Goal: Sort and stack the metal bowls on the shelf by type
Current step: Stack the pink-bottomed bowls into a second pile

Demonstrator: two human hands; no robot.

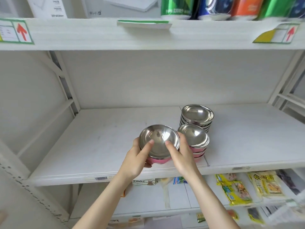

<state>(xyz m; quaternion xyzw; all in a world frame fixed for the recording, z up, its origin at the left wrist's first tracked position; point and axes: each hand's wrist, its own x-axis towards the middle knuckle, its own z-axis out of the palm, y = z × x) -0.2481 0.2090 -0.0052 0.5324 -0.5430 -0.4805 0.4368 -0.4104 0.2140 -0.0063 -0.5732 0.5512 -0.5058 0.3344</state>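
A steel-lined bowl with a pink outside [158, 138] is tilted toward me near the front edge of the white middle shelf [92, 146]. My left hand [137, 160] grips its left side and my right hand [182, 154] its right, both thumbs resting inside the rim. Touching my right hand on its far side is a short stack of pink-sided bowls [195, 141]. Behind that stands a taller stack of plain steel bowls [197, 117].
The shelf above carries white boxes [118, 6] and colourful cans [176, 7], with arrow labels on its front edge. The shelf below holds yellow snack packets [234, 189]. Slanted upright posts frame both sides of the bay.
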